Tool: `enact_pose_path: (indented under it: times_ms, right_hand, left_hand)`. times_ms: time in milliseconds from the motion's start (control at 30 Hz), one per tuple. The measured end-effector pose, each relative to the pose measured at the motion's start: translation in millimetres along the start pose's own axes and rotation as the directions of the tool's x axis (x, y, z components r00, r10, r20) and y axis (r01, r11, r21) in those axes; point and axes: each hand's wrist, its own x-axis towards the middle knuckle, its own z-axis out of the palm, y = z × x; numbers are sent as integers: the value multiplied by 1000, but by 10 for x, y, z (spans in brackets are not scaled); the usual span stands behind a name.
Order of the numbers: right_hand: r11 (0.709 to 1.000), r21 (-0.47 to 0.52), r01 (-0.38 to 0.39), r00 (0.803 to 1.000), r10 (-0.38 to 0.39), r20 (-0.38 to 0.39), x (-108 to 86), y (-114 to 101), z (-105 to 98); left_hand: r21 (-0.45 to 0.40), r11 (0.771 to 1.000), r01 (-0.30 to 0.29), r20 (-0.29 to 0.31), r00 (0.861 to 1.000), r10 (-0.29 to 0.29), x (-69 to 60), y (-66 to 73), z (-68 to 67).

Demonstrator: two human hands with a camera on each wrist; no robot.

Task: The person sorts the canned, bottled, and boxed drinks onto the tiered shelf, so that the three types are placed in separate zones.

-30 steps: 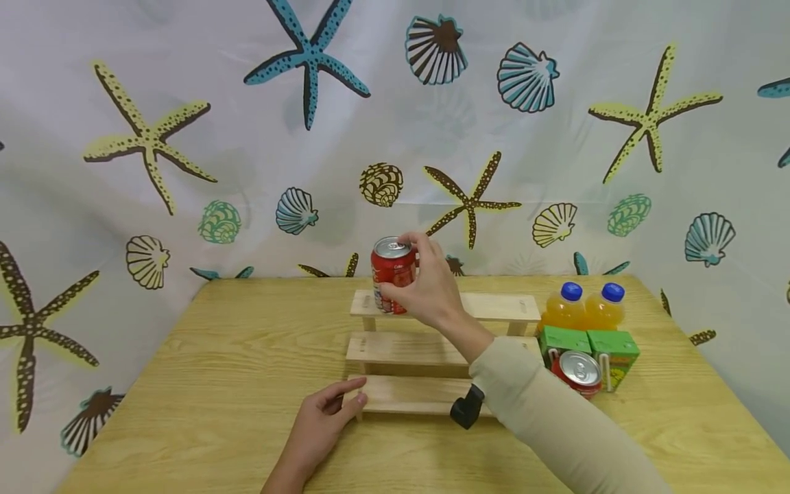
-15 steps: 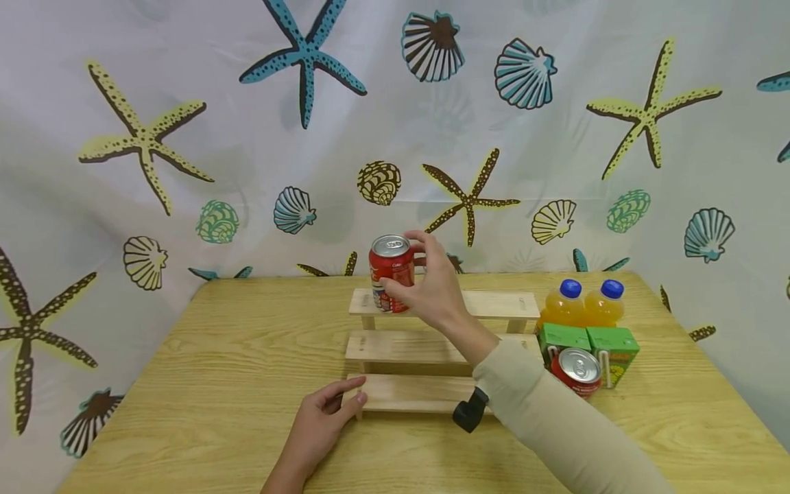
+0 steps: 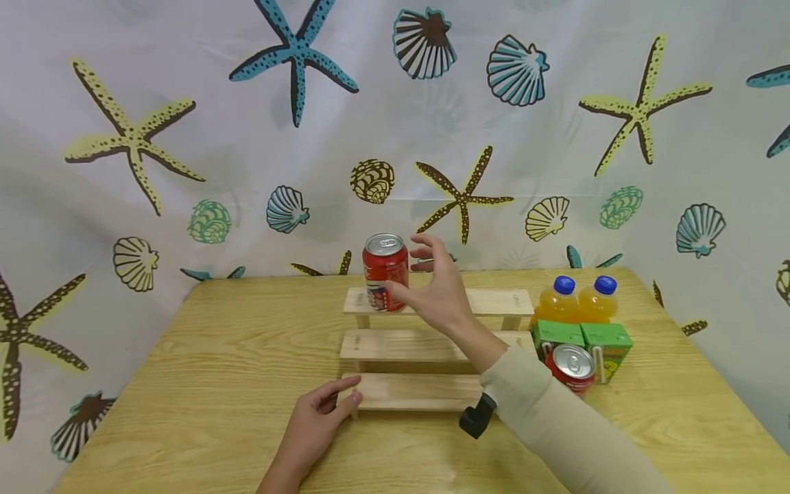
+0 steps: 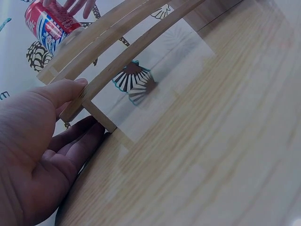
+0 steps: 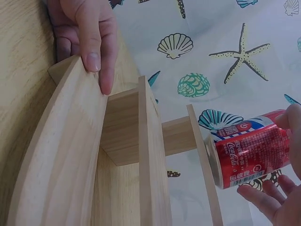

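A red Coca-Cola can (image 3: 385, 273) stands upright at the left end of the top step of a three-step wooden shelf (image 3: 432, 346). My right hand (image 3: 441, 291) is around the can's right side with its fingers spread. A gap shows between those fingers and the can, while the thumb overlaps its front; whether the thumb touches cannot be told. In the right wrist view the can (image 5: 249, 153) rests on the top board. My left hand (image 3: 315, 418) grips the left end of the lowest step, with the thumb on the board and the fingers by its leg (image 4: 101, 115).
To the right of the shelf stand two orange juice bottles (image 3: 597, 302) with blue caps, two green juice boxes (image 3: 607, 346) and another red can (image 3: 572, 370). A curtain (image 3: 345, 137) printed with starfish and shells hangs behind the wooden table (image 3: 228, 357).
My right fingers have opened and drawn away from the can, which stays on the top step. My left hand keeps its place on the lowest step. The head view has shifted slightly.
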Motion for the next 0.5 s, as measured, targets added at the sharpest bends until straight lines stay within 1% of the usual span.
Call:
enact_pose_path:
  times_ms: [233, 500]
  right_hand:
    - [999, 21, -28, 1000, 28, -7, -68, 17, -41]
    - [1000, 21, -15, 1000, 15, 1, -149, -39, -104]
  left_hand:
    - [19, 1000, -4, -5, 1000, 4, -10, -12, -10]
    - [4, 1000, 6, 0, 1000, -6, 0, 12, -1]
